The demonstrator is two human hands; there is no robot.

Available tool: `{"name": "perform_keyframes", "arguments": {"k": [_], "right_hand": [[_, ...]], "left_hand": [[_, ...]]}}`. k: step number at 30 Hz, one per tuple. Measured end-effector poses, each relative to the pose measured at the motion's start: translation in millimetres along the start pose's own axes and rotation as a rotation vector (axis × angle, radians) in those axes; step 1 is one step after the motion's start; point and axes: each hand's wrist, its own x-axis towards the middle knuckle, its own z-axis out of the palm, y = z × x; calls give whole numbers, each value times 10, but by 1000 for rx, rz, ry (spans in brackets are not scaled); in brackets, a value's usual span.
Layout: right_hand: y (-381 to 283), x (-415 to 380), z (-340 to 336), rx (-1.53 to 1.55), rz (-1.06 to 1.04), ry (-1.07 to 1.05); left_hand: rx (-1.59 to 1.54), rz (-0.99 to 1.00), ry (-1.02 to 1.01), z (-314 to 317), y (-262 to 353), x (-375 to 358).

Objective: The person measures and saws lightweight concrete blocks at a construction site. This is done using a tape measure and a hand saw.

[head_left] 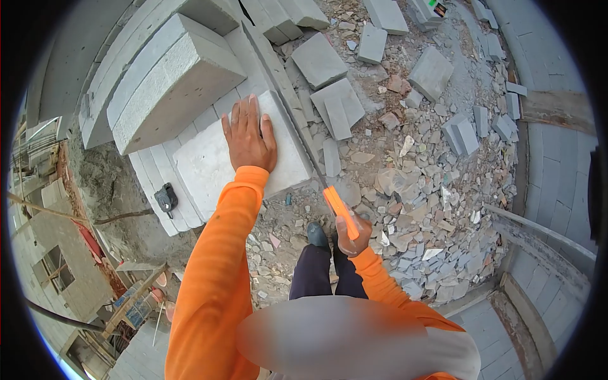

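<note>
The left hand (248, 136) is lying flat, fingers spread, gripping nothing, on the pale stone slab (215, 166) resting atop stacked blocks; it looks heavy, rigid (best lifted by its edges). The right hand (352, 233) is closing around a light orange tool (339, 211).

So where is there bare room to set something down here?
Bare room: the white block below the left hand, and the stacked slabs above it. Rubble crowds the ground beside the right hand, which grips an orange tool.
</note>
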Motion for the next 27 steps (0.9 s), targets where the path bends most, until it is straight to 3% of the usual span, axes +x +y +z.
{"name": "perform_keyframes", "arguments": {"k": [4,5,8,12,20,25,27], "right_hand": [[-89,-75,40,-66,-61,55],[-99,22,89,-31,76,-11],[32,388,295,-16,166,-69],[-76,63,166,-6,-41,72],[-242,-63,44,-178,-54,24],[-637,-417,-436,-186,61,49],[-633,-572,-759,-291,50,49]], "left_hand": [[-17,-19,5,-14,6,-9],[-16,-29,7,-18,12,-13],[1,-34,7,-41,17,-18],[-25,-41,14,-71,15,-12],[-85,-75,-15,-119,10,-23],[-564,6,81,-131,-209,-78],[-680,-83,194,-367,-322,-335]]}}
